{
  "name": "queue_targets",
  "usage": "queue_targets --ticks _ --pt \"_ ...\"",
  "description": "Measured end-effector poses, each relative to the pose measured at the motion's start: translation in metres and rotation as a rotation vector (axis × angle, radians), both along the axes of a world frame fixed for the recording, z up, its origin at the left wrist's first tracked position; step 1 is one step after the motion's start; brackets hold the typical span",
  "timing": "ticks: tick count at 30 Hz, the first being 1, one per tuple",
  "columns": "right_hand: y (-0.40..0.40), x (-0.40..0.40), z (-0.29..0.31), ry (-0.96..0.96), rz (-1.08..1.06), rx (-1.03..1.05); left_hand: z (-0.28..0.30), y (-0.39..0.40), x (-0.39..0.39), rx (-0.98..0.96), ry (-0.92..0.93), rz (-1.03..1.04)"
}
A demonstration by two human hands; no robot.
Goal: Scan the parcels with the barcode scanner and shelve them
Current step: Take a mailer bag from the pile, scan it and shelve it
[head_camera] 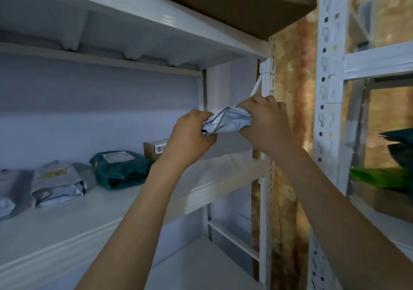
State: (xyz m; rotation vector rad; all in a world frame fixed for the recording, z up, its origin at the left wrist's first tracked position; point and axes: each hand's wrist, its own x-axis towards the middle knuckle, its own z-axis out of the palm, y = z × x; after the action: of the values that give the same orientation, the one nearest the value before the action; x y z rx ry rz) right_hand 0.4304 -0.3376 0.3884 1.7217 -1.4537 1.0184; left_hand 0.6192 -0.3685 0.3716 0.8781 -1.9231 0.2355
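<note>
Grey plastic, crumpled and shiny, makes up the parcel that both hands hold up in the air, above the right end of the middle shelf and just in front of the white slotted post. The left hand grips the parcel's left end, fingers curled over the top and thumb tucked beneath. The right hand is closed round the right end, knuckles facing the camera, so the parcel is bunched between the two fists. Both forearms reach up and forward from the lower edge of the view.

On the top shelf's right end sits a cardboard box printed with "F6s". No label shows on the held parcel.

On the middle shelf, toward its back edge, a small brown carton with a white label stands partly hidden behind the left wrist; its print is too small to read. Just left of it lies a dark green bag with a pale label on top, also unreadable. Further left, near the shelf's left end, lies a grey-white bag with blurred yellow print, and another grey bag is cut off by the frame's edge. On the neighbouring rack to the right, a bright green packet rests on its shelf, with a dark green one above it.
</note>
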Motion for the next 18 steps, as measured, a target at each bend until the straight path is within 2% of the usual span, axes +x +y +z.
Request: queue_targets --ticks 9,14,18 --pt "-0.130 -0.022 -0.027 -0.181 0.183 -0.011 0.008 -0.081 -0.026 0.047 -0.179 0.223" --pt "-0.180 -0.009 -0.041 -0.277 0.236 0.029 -0.011 -0.123 -0.037 0.043 -0.324 0.398" --pt "-0.211 0.002 -0.056 -0.274 0.242 0.137 -0.031 -0.145 -0.036 0.103 -0.403 0.473"
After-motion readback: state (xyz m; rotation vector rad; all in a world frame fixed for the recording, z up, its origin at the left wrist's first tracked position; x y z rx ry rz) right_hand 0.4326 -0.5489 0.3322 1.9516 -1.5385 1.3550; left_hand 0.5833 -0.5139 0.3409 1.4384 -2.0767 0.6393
